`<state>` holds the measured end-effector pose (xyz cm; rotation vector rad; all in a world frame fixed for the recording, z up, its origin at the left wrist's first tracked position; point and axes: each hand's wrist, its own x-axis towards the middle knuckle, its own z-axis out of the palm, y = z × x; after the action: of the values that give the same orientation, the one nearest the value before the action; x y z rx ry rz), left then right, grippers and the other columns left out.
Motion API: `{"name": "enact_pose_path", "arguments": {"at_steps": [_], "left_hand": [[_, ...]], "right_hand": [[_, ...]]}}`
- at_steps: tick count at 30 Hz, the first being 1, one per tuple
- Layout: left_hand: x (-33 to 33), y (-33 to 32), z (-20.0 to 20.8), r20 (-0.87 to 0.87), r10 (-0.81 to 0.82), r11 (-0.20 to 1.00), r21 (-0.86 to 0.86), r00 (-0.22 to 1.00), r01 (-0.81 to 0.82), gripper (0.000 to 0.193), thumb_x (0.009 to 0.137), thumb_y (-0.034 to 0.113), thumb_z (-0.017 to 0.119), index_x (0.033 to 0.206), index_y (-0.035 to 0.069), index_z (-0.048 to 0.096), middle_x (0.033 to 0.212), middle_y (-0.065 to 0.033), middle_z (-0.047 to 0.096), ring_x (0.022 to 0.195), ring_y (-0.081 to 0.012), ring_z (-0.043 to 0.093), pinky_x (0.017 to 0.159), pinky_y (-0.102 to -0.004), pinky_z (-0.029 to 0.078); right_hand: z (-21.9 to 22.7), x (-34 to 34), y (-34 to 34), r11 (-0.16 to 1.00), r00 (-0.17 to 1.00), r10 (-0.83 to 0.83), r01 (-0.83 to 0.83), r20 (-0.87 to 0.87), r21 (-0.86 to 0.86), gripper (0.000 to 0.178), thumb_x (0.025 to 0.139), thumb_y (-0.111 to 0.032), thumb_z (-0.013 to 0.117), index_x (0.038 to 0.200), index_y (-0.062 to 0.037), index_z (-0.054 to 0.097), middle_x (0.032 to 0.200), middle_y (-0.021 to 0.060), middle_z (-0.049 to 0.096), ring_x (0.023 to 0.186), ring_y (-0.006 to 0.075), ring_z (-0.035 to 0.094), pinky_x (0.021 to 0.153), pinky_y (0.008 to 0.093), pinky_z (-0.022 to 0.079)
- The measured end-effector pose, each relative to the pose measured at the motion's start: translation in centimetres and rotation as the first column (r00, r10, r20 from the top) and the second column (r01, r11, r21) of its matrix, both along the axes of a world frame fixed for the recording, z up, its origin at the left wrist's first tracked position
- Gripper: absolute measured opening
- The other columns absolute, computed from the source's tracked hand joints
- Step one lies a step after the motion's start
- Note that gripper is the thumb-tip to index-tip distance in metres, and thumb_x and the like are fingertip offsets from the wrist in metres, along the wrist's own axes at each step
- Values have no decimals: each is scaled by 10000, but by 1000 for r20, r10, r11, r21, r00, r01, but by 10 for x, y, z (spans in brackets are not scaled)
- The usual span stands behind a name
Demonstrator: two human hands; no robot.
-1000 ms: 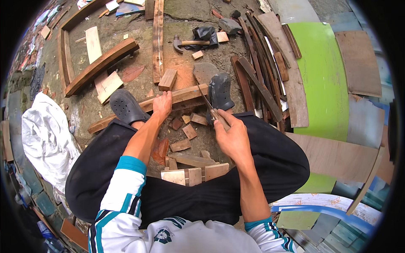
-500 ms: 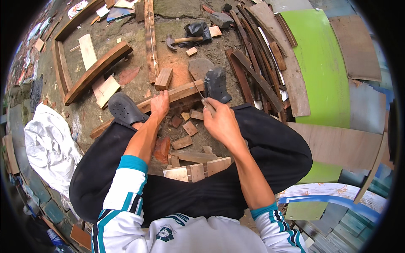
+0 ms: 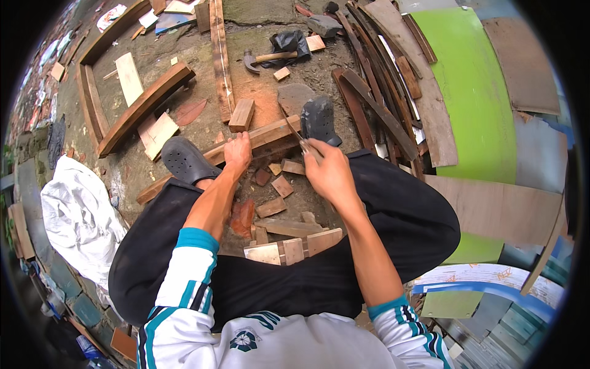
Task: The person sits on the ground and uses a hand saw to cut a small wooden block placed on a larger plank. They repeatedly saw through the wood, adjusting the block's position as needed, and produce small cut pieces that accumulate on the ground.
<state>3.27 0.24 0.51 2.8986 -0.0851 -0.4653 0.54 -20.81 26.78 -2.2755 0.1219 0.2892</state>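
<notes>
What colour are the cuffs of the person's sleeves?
Teal cuffs on white sleeves, seen in the head view.

Soft, even daylight, no hard shadows, no glare. The centre is sharp; fisheye bending curves the boards near the rim, and a black vignette rings the blurred edges.

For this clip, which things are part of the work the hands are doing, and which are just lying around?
In use:
- long wooden strip, gripped by the left hand
- thin metal blade, held by the right hand against the strip

Lying about:
- hammer
- small wooden block
- white cloth
- green board
- curved wooden pieces
</notes>
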Motion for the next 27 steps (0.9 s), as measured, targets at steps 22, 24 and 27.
{"name": "enact_pose_path", "arguments": {"at_steps": [22, 24, 27], "left_hand": [[2, -5, -5, 29, -3, 1000, -18, 1000, 3, 234, 871, 55, 619, 1102, 21, 601, 1099, -180, 671, 995, -402, 695, 814, -473, 579], [0, -8, -1, 28, -15, 999, -42, 999, 16, 230, 872, 60, 621, 1099, 24, 610, 1093, -176, 673, 994, -400, 694, 816, -472, 579], [-8, 4, -10, 62, 59, 998, 8, 996, -60, 225, 876, 62, 617, 1098, 24, 620, 1098, -174, 676, 1006, -398, 690, 826, -475, 575]], "right_hand": [[-27, 22, 9, 997, 985, -67, 60, -161, -49, 426, 906, -223, 607, 1225, 53, 667, 1090, 343, 679, 1066, 443, 673, 943, 436, 523], [-29, 9, 10, 992, 988, -30, 11, -151, -127, 416, 904, -198, 600, 1233, 50, 662, 1098, 333, 682, 1059, 460, 668, 955, 458, 516], [31, -33, -4, 999, 990, 36, -41, -139, -34, 397, 890, -154, 609, 1216, 69, 658, 1093, 326, 687, 1045, 484, 664, 963, 476, 511]]}}
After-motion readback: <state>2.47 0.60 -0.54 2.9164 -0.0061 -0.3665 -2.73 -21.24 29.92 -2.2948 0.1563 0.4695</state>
